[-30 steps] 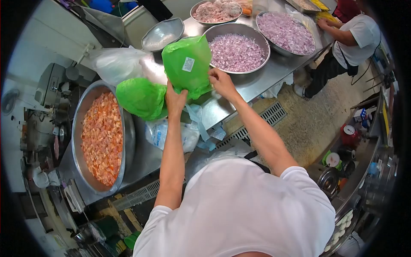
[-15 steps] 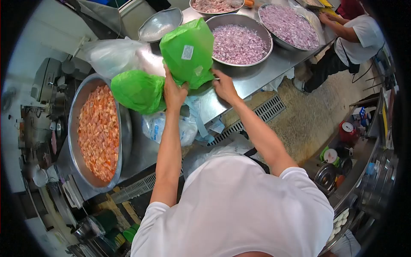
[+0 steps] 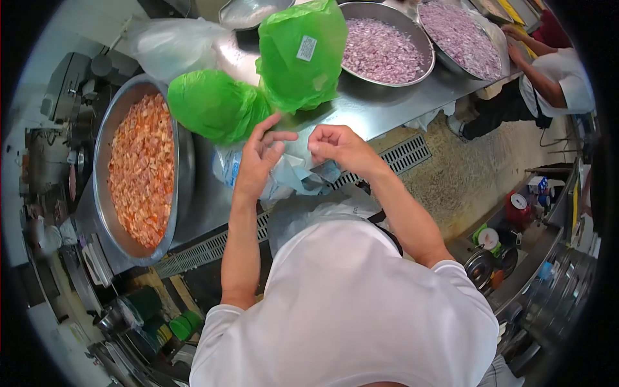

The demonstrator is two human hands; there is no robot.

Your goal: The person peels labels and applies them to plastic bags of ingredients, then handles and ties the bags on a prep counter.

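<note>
My left hand (image 3: 259,158) is held over the front edge of the table with its fingers apart and nothing in them. Close by, my right hand (image 3: 338,147) has its fingers curled in; what they hold, if anything, is hidden. Beyond my hands stands a bulging green plastic bag (image 3: 300,74) with a white label. A second, smaller green bag (image 3: 216,106) leans beside it on the left. Both bags are apart from my right hand, while my left fingertips come near their lower edges. Below my hands hang crumpled clear and bluish plastic bags (image 3: 290,174).
Left of the bags sits a big metal basin (image 3: 100,193) of orange-coated diced meat. Metal bowls of chopped purple onion (image 3: 387,51) stand at the right on the steel table (image 3: 380,119). At the far right another person (image 3: 548,77) works with both hands at the table.
Both hands have left the large green bag and drawn back toward me, my left fingers spreading. The green bags stay on the table, and the view has shifted slightly.
</note>
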